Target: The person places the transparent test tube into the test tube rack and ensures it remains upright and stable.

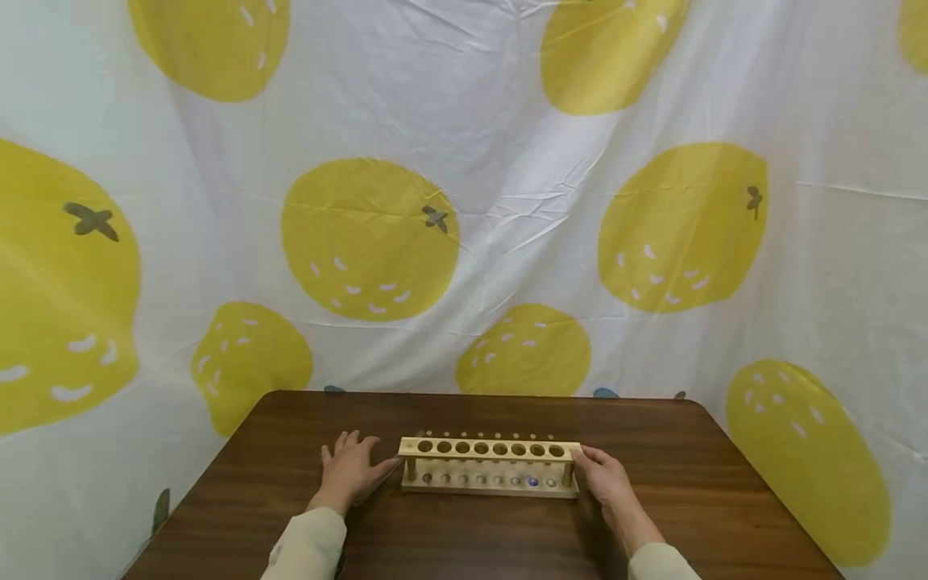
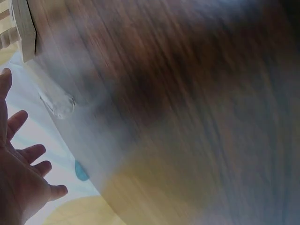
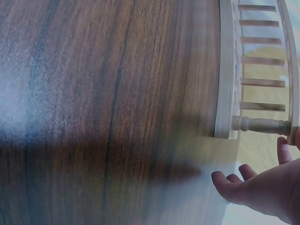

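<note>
A pale wooden test tube rack [image 1: 489, 449] stands on the brown table, with a row of round holes along its top board. A small blue spot [image 1: 532, 482] shows on its lower board. My right hand [image 1: 607, 479] pinches the right end of the top board between thumb and finger; the other fingers are loosely bent in the right wrist view. At the rack's left end my left hand [image 1: 350, 470] has its fingers spread, thumb toward the rack; whether it touches cannot be told. In the left wrist view a clear, round-ended thing [image 2: 62, 106] lies near the rack, its kind unclear.
The dark wood-grain table [image 1: 435, 536] has rounded far corners. Beyond its far edge hangs a white cloth [image 1: 507, 242] printed with large yellow fruits, which also runs along both sides. Upright pegs [image 3: 262, 61] line the rack's back.
</note>
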Available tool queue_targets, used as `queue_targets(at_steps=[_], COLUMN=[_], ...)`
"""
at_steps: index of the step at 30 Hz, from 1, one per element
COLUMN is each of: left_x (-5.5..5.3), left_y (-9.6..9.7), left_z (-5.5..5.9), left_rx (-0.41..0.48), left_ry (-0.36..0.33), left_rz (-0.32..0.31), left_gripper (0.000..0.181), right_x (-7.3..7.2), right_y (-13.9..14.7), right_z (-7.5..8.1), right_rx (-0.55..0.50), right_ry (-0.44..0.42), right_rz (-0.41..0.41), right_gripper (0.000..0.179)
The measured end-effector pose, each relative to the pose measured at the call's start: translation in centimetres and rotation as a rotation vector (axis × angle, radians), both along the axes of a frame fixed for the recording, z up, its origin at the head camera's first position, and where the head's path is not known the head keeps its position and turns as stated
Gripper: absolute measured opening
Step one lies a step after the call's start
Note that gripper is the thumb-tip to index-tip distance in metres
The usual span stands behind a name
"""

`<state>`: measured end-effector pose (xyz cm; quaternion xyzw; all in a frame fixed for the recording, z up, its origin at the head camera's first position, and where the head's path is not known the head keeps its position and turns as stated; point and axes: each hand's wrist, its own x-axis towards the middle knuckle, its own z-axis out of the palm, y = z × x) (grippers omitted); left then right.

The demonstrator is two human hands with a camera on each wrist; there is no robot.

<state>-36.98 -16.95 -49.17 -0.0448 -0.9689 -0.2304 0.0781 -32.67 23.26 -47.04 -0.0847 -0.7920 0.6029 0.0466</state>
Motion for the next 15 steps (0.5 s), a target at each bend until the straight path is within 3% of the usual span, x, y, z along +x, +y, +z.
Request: queue_targets(at_steps=[15], left_x=[-0.67], left_y=[0.85], left_z=[-0.89], left_rx=[0.0], left_ry=[-0.005], left_rz=[0.012], left_gripper=[0.048], right_x=[-0.02], right_y=[0.02], right_z=[-0.29], right_rx=[-0.014], right_ry=[0.014], right_rz=[-0.018], right_gripper=[0.052])
